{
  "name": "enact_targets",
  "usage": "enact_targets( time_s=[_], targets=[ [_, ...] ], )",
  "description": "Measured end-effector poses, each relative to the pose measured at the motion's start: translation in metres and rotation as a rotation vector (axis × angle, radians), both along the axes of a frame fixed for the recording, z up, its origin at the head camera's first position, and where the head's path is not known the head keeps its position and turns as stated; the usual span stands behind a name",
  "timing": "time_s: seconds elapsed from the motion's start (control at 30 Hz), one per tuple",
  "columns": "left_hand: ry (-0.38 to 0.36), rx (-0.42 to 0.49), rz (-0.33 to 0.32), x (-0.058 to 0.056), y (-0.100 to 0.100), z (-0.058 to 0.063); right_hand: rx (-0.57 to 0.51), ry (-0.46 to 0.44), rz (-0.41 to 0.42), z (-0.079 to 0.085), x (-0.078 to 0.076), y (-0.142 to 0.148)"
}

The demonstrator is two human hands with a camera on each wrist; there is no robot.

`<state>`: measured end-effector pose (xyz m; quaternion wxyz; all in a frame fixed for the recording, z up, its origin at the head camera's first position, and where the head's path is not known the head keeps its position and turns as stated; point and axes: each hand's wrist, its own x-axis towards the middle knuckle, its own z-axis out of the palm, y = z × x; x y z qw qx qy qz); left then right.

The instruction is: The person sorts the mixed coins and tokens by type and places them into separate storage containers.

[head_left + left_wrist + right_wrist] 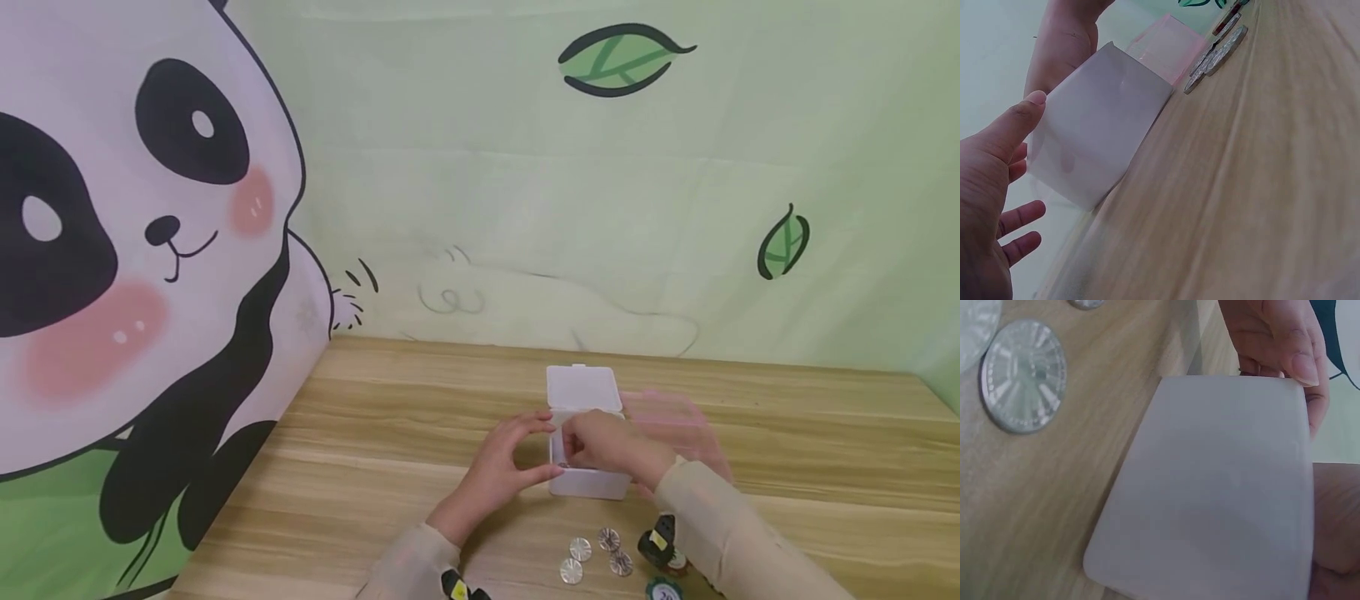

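Note:
A white box [588,484] stands on the table, its hinged lid [582,388] raised at the back. My left hand [491,467] holds the box at its left side, thumb at the front corner and fingers toward the back. In the right wrist view, the left thumb [1304,367] lies on the rim of the box [1210,487]. My right hand [609,442] reaches down into the box with bent fingers. The box walls hide those fingertips, and I cannot tell what they hold. Several silver coins [580,549] lie in front of the box.
A see-through pink container [686,429] sits just right of the box. Nearer me, beside the right sleeve, are a green-edged chip [664,589] and a partly covered reddish chip [678,562]. A green cloth [487,183] with a panda print hangs behind the table.

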<state>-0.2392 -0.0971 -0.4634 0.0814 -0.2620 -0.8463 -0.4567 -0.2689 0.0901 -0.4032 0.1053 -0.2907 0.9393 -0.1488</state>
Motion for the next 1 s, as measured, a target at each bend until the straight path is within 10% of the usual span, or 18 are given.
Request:
enact_targets(
  time_s=[0.5,1.0],
  targets=[
    [0.001,0.021,0.009,-0.001,0.002,-0.002,-0.129,0.081,0.000,0.021,0.015,0.022],
    [0.007,0.024,0.019,-0.001,0.002,-0.002,-0.106,0.353,-0.048,0.037,0.053,0.042]
  ],
)
